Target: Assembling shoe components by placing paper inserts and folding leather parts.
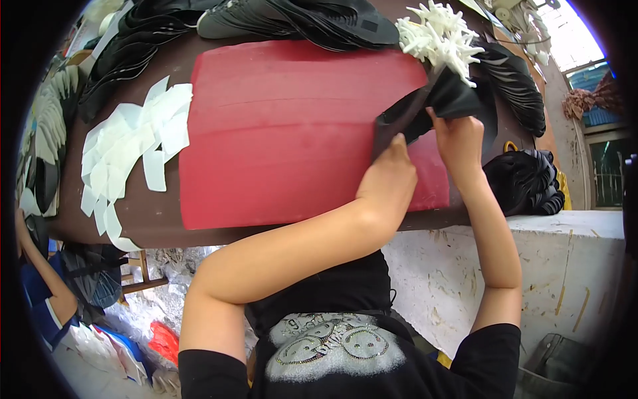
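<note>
- Hands work over the right edge of a red mat (286, 133) that covers the middle of a dark brown worktop (149, 226).
- Left hand (389, 183) rests on the red mat with fingers pressed together, thumb and fingertips pinching the lower edge of a black cut piece (399, 120).
- Right hand (458, 139) has fingers curled shut on the upper part of the same black piece, lifting it slightly off the mat.
- White branched plastic parts (442, 36) are heaped just beyond the black piece, near the worktop's far right corner.
- White flat cut shapes (129, 149) overlap along the left edge, beside the mat.
- Stacks of black cut pieces (299, 20) line the far edge.
- More black pieces (528, 183) are bundled at the right edge.
- Another person's arm (46, 292) shows below the near left corner.
</note>
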Motion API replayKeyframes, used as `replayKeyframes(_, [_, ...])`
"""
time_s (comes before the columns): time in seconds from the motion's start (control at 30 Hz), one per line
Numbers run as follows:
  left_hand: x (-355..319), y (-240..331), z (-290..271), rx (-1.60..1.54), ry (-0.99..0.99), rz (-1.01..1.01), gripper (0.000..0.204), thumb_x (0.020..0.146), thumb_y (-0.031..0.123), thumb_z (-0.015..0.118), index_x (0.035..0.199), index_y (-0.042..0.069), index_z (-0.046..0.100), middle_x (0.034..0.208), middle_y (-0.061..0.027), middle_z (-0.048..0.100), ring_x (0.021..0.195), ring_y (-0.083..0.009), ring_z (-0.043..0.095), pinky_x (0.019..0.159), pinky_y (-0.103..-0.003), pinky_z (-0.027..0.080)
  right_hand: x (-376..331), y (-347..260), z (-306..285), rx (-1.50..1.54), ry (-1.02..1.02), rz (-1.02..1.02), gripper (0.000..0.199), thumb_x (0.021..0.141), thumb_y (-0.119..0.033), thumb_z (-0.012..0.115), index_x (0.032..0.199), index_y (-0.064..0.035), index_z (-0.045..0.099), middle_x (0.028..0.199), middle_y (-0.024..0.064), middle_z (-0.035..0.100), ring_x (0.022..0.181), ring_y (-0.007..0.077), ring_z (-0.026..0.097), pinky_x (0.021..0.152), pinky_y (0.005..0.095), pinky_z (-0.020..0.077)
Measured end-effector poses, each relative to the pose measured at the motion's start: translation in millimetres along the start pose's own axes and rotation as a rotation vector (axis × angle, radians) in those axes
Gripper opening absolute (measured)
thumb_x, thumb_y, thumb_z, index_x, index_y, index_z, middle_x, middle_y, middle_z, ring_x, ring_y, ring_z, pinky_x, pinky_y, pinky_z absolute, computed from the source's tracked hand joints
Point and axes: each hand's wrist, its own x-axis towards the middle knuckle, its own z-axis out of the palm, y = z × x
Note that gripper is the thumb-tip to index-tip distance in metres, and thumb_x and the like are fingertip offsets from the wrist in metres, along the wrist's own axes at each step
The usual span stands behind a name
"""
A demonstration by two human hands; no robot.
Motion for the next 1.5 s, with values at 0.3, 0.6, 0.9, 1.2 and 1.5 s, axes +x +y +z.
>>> replayKeyframes(0.3, [34.4, 5.9, -1.3, -0.032, 0.046, -0.023, 0.042, 0.086, 0.014, 0.056, 0.124, -0.004, 0.062, 0.131, -0.0217, 0.059, 0.082, -0.0227, 0.047, 0.077, -0.031, 0.038, 5.8, 20.2, 9.1, -0.060, 0.044, -0.032, 0.019, 0.075, -0.010, 0.074, 0.074, 0.0059, 0.064, 0.061, 0.0137, 0.063, 0.046, 0.0298, 0.051, 0.047, 0.0377, 0.0408])
replayKeyframes(0.6, [57.6, 31.6, 6.5, -0.042, 0.072, -0.110, 0.044, 0.085, 0.014, 0.056, 0.125, -0.004, 0.060, 0.135, -0.0212, 0.056, 0.079, -0.0226, 0.046, 0.069, -0.031, 0.038, 5.1, 45.1, 0.0, -0.180, 0.079, -0.135, 0.023, 0.076, -0.017, 0.076, 0.074, 0.0030, 0.065, 0.060, 0.0136, 0.062, 0.046, 0.0325, 0.050, 0.046, 0.0387, 0.0402])
replayKeyframes(0.9, [88.1, 46.5, 22.7, -0.203, 0.197, -0.148, 0.046, 0.086, 0.014, 0.056, 0.128, -0.006, 0.058, 0.130, -0.0239, 0.058, 0.092, -0.0251, 0.048, 0.075, -0.035, 0.039, 15.0, 70.2, 2.4, -0.082, 0.160, -0.106, 0.023, 0.077, -0.018, 0.076, 0.074, 0.0009, 0.064, 0.055, 0.0124, 0.057, 0.047, 0.0324, 0.050, 0.047, 0.0387, 0.0411])
replayKeyframes(1.2, [137.1, 33.0, 7.2, -0.233, 0.180, -0.094, 0.023, 0.080, 0.012, 0.061, 0.098, 0.002, 0.071, 0.097, -0.0159, 0.069, 0.073, -0.0194, 0.051, 0.061, -0.031, 0.039, 40.4, 88.7, -5.6, -0.115, 0.049, -0.048, 0.023, 0.079, -0.019, 0.072, 0.074, 0.0029, 0.065, 0.061, 0.0162, 0.062, 0.048, 0.0346, 0.056, 0.049, 0.0388, 0.0462])
replayKeyframes(1.5, [69.9, 5.5, -7.6, 0.059, 0.055, 0.125, 0.010, 0.078, 0.009, 0.061, 0.073, 0.006, 0.069, 0.072, -0.0091, 0.063, 0.064, -0.0164, 0.053, 0.056, -0.027, 0.042, 7.5, 70.7, 26.1, 0.399, 0.027, 0.113, 0.043, 0.076, -0.025, 0.079, 0.056, 0.0063, 0.057, 0.045, 0.0103, 0.051, 0.037, 0.0197, 0.036, 0.040, 0.0323, 0.0371])
